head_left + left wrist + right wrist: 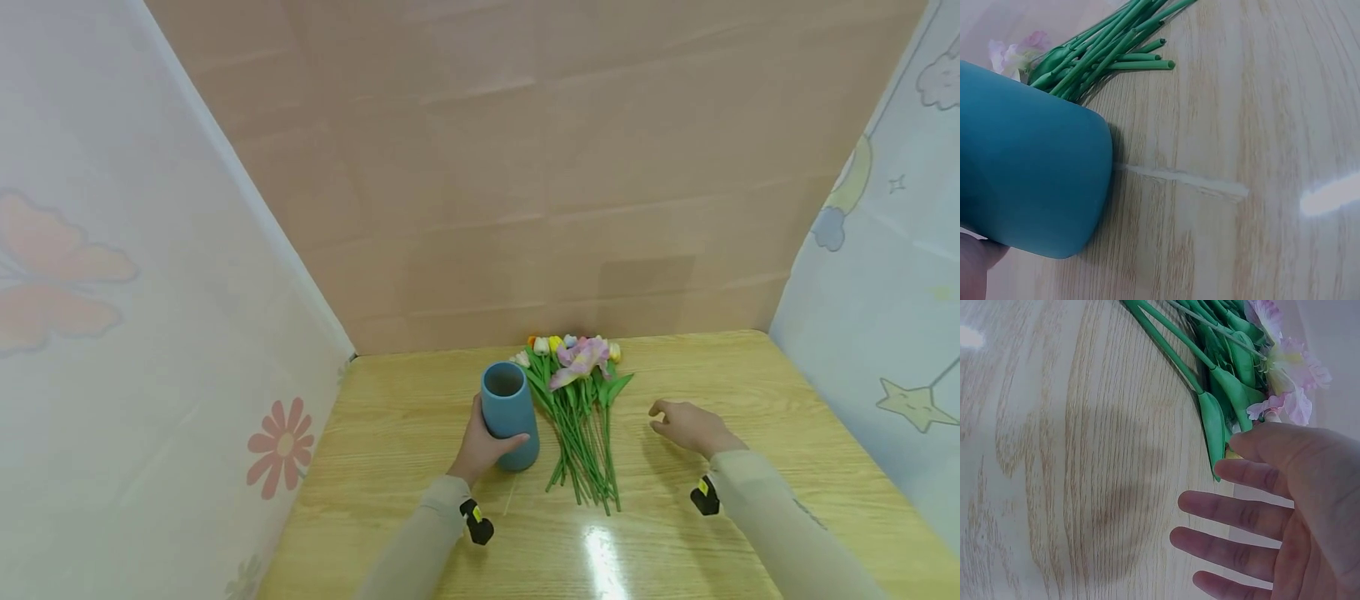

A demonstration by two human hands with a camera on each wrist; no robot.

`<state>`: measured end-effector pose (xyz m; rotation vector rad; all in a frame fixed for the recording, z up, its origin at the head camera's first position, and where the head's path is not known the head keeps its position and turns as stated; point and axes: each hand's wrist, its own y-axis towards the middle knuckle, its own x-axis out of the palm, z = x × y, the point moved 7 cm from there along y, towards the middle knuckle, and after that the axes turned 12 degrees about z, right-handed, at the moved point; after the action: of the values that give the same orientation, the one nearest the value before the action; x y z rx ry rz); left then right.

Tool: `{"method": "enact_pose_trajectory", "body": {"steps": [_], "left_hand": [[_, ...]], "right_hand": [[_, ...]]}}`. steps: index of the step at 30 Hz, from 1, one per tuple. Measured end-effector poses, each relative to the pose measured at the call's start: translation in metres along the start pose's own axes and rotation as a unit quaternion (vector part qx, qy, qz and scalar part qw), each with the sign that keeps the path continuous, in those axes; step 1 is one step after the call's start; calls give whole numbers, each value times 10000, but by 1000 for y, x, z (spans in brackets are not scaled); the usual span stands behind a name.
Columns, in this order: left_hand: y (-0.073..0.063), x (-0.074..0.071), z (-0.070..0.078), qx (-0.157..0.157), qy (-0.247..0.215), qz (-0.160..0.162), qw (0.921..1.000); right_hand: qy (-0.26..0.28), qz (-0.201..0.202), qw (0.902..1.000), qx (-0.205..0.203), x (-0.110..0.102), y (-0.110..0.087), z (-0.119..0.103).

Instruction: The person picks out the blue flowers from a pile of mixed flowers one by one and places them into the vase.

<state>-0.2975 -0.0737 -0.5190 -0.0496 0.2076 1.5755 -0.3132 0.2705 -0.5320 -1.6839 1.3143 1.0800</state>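
A blue vase (512,421) stands on the wooden table, its round mouth facing up toward the head camera. My left hand (480,446) grips it from the near left side, thumb across its front. In the left wrist view the vase (1029,162) fills the left side, and only a little of the hand (972,265) shows. Just right of the vase lies a bunch of artificial flowers (581,408), blooms toward the back and green stems toward the front. My right hand (690,427) hovers right of the flowers, holding nothing; its fingers (1235,512) are spread and relaxed in the right wrist view.
The wooden table (405,408) meets a brown backdrop (480,208) at the back. Patterned white panels rise on the left (172,317) and right (885,275). A bright reflection (602,554) lies on the near part of the tabletop.
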Motion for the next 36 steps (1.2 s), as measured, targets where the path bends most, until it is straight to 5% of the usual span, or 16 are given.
{"method": "enact_pose_trajectory", "body": {"steps": [10,23,36], "left_hand": [[-1,1,-4,-32,-21,-104,9999],[-1,0,-8,46,57,-81,9999],[1,4,-9,159,-28,-98,9998]], "right_hand": [[41,114,9999,-109,11,6,-8],[779,825,9931,281,66,23,-56],[1684,1335,9753,507,77,22,-55]]}}
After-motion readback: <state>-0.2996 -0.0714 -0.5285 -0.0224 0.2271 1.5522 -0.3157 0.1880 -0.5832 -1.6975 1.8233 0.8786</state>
